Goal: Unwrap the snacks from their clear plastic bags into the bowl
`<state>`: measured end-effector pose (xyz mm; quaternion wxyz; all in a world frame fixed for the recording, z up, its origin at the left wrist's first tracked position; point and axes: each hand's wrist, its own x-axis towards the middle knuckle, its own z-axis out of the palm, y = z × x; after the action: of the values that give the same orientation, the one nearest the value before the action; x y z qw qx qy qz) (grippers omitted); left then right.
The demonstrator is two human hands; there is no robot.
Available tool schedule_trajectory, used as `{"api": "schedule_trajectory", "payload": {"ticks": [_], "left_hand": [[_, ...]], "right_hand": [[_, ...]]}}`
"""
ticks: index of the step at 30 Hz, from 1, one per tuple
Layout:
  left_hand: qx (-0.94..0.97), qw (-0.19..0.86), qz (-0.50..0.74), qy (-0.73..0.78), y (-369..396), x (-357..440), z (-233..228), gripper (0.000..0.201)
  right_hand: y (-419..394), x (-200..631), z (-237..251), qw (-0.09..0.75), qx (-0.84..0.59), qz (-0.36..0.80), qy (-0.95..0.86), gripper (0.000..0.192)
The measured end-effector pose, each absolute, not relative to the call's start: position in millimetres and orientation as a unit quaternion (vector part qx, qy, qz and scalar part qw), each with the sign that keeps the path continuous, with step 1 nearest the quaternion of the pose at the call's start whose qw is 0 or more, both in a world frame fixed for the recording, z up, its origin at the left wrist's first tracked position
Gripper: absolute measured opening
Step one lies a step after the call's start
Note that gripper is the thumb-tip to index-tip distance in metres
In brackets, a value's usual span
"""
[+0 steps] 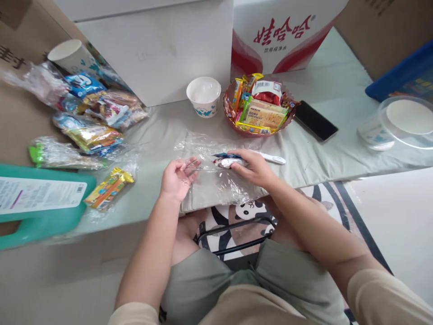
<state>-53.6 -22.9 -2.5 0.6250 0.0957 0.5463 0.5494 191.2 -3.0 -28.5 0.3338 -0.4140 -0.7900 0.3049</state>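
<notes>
A clear plastic bag (233, 187) lies crinkled over the table's front part, between my hands. My left hand (177, 178) is at its left side, palm turned inward, with the thin film between the thumb and curled fingers. My right hand (253, 167) grips small snack packets (226, 161), one dark blue and one white and red, at the bag. Their far ends are hidden under my fingers. Just past the right hand lies a slim white stick-like item (274, 158), partly covered by the hand.
Behind stand a paper bowl (203, 97), a basket (233, 124) of snacks and a phone (316, 121). Bagged snacks (89, 131), a yellow packet (110, 188) and a green jug (79, 216) are left. A clear tub (399, 131) is right; white boxes (155, 49) stand behind.
</notes>
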Motion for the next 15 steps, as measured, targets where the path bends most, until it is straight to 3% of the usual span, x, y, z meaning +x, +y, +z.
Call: {"api": "schedule_trajectory", "payload": {"ticks": [8, 15], "left_hand": [[0.064, 0.613, 0.554, 0.56, -14.3, -53.0, 2.6, 0.017], [0.095, 0.637, 0.545, 0.537, -12.1, -56.1, 5.3, 0.019]], "right_hand": [[-8.8, 212.5, 4.0, 0.441, -0.541, 0.283, -0.658, 0.033], [91.9, 227.4, 72.4, 0.442, -0.653, 0.204, -0.58, 0.015]]}}
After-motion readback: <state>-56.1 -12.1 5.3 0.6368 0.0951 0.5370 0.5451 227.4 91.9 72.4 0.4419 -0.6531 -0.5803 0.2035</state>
